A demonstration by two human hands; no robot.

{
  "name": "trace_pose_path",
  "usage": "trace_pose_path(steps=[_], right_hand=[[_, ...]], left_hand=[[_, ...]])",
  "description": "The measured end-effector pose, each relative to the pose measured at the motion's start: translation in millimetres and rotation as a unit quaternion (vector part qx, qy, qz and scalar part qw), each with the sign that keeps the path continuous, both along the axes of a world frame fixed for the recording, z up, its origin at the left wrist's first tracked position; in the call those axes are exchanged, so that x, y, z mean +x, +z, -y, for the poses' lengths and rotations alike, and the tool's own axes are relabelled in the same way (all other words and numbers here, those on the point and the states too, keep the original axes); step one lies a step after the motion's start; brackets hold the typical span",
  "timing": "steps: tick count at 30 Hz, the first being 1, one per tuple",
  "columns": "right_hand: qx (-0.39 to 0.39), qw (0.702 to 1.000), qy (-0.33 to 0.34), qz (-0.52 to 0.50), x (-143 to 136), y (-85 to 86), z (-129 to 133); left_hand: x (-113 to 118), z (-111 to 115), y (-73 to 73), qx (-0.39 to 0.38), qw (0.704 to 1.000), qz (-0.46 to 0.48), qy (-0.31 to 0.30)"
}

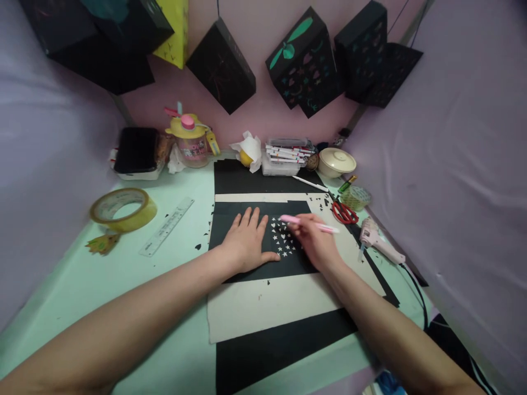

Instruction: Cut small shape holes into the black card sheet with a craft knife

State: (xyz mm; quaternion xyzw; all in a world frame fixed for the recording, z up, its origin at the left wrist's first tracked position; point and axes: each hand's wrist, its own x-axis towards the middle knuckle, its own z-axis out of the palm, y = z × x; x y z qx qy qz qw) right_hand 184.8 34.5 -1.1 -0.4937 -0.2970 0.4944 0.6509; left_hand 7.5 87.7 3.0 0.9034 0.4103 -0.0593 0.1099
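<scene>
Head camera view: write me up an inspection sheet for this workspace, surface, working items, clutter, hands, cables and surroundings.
Surface: light green tabletop, with dark scraps scattered on it.
Working items: black sheet bearing pale star and heart shapes, lying on a cream sheet.
Clutter: tape roll, ruler, red-handled scissors, glue gun, box of markers, lidded bowl.
Hands: left hand flat on the black sheet, fingers spread; right hand holding a pink pen-like tool at the shapes.
Cables: black cord from the glue gun, running toward the right edge; its far end cannot be made out.
Surroundings: pink wall behind, black boxes hanging, pale drapes both sides.
</scene>
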Motion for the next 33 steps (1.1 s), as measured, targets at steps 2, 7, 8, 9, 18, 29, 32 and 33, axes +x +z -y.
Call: trace_pose_path(steps=[2, 7, 8, 9, 18, 29, 32, 33], right_hand=[[0.065, 0.993, -0.073, 0.067, 17, 9.0, -4], [0.060, 0.997, 0.052, -0.005, 43, 33.7, -13], [0.045, 0.996, 0.077, -0.023, 42, 31.0, -16], [0.024, 0.993, 0.107, -0.037, 39, 25.8, -19], [0.026, 0.991, 0.087, -0.097, 39, -6.1, -30], [0.056, 0.993, 0.060, -0.085, 49, -15.5, -30], [0.065, 0.995, 0.056, -0.059, 48, -17.6, -30], [0.069, 0.995, 0.057, -0.050, 48, -17.9, -30]], left_hand=[[0, -1, 0.0, -0.006, 1.000, 0.001, -0.001], [-1, -1, -1.1, -0.004, 1.000, 0.023, -0.001], [-1, -1, -1.3, -0.003, 1.000, 0.024, -0.002], [-1, 0, -1.3, -0.003, 1.000, 0.025, -0.003], [-1, -6, 14.6, -0.023, 0.999, 0.031, 0.008], [-58, -5, 13.1, 0.114, 0.920, 0.187, 0.326], [-68, 8, 4.0, 0.124, 0.884, 0.242, 0.381], [-68, 11, 3.6, 0.123, 0.875, 0.264, 0.386]])
